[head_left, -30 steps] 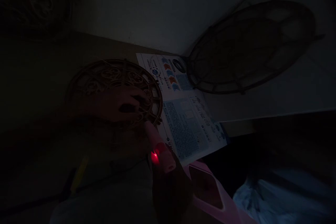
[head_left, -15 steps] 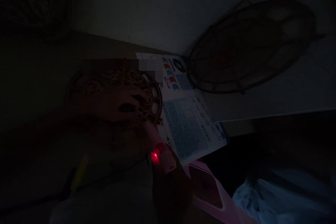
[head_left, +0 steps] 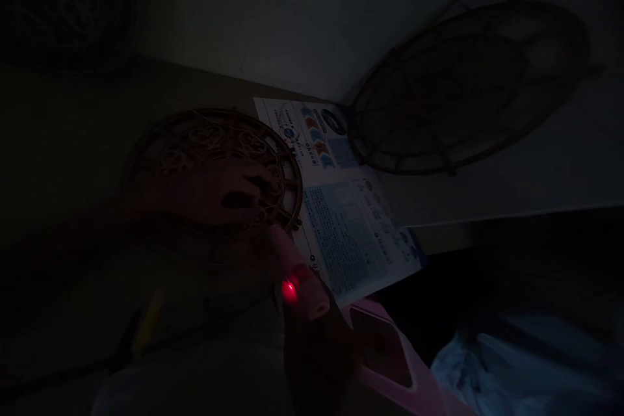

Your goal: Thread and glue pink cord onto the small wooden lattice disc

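The scene is very dark. My left hand [head_left: 209, 192] rests on a round openwork frame [head_left: 292, 175] with scroll patterns, its fingers bent over the right part; a gap shows between them. My right hand [head_left: 316, 351], mostly in shadow, is wrapped round a pink tool [head_left: 287, 250] with a small red light. The tool's narrow end is at the frame's lower right edge, near my left fingertips. Whether it touches the frame I cannot tell.
A printed sheet [head_left: 341, 234] lies right of the frame and partly under it. A large round frame [head_left: 448, 169] leans at the upper right by the pale wall [head_left: 292, 26]. Another scrolled frame [head_left: 78, 6] stands upper left. A yellow object [head_left: 149, 322] is lower left.
The view has shifted very slightly. Both hands, the pink tool and the round frame keep nearly the same places.
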Demonstrator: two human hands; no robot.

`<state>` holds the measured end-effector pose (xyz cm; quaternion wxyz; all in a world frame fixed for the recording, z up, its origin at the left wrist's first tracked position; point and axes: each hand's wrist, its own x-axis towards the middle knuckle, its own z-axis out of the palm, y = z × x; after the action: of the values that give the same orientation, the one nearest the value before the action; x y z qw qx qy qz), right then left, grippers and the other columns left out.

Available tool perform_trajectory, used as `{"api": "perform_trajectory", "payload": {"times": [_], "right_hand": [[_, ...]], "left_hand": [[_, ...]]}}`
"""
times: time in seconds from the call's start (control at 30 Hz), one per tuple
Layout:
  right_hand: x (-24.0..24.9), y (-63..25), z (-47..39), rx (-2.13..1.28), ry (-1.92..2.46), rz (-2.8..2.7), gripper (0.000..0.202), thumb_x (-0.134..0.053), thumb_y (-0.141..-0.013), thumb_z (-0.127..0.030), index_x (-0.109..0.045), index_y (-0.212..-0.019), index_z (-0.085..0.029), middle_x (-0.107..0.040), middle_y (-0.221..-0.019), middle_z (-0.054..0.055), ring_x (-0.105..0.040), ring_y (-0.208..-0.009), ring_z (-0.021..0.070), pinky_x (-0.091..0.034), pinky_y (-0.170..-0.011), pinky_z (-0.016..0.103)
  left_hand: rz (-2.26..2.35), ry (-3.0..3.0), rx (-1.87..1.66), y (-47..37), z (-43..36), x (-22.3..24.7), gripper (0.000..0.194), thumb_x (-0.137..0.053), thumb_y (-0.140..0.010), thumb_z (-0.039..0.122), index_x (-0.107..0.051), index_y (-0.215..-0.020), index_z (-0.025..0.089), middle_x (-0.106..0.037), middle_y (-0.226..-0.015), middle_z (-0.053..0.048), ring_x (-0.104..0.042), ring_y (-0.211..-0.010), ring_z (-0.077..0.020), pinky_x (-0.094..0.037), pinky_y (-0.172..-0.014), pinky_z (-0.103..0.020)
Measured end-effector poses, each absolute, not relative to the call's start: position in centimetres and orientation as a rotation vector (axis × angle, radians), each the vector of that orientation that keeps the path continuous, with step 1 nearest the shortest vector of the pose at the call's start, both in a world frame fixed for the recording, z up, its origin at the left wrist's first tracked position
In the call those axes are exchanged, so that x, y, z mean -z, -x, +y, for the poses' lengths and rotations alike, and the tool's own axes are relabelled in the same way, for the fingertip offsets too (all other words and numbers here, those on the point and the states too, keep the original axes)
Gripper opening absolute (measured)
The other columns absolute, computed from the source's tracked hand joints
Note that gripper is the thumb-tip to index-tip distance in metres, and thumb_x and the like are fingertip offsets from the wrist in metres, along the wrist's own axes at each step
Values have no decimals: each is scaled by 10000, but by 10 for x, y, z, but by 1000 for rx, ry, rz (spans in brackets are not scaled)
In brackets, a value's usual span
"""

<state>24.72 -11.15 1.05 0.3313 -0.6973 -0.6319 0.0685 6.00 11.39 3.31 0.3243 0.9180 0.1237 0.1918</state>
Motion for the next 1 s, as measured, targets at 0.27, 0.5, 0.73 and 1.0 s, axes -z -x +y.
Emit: {"api": "perform_trajectory", "payload": {"times": [0.27, 0.5, 0.73, 1.0], "right_hand": [[-11, -250, -109, -153, 1816, -1622, 306, -629, -1013, -396, -652, -1215, -167, -687, -1149, 74, -684, -921, 158, -612, -792, 331], [-15, -262, -106, -146, 1802, -1626, 306, -638, -1007, -398, -655, -1195, -158, -692, -1114, 66, -685, -891, 152, -611, -766, 319], [-12, -265, -106, -164, 1776, -1670, 330, -628, -1010, -403, -644, -1255, -182, -672, -1232, 92, -681, -1011, 186, -610, -865, 381], [-8, -266, -106, -171, 1805, -1698, 322, -637, -1007, -395, -647, -1237, -170, -679, -1194, 88, -684, -971, 175, -612, -831, 356]], "left_hand": [[323, -2416, -514, -58, 114, -32, 226, -593, -1008, 300, -790, -1090, 224, -618, -1427, -108, -562, -1352, -258, -436, -1145, -388], [344, -2412, -498, -60, 113, -30, 243, -568, -1009, 303, -788, -1051, 208, -616, -1428, -109, -577, -1326, -259, -441, -1137, -390], [338, -2423, -512, -59, 113, -31, 229, -572, -1003, 302, -781, -1019, 209, -620, -1422, -101, -567, -1344, -264, -438, -1145, -406], [353, -2428, -505, -59, 112, -32, 244, -563, -1014, 317, -783, -1039, 214, -617, -1429, -100, -573, -1335, -247, -445, -1136, -385]]}}
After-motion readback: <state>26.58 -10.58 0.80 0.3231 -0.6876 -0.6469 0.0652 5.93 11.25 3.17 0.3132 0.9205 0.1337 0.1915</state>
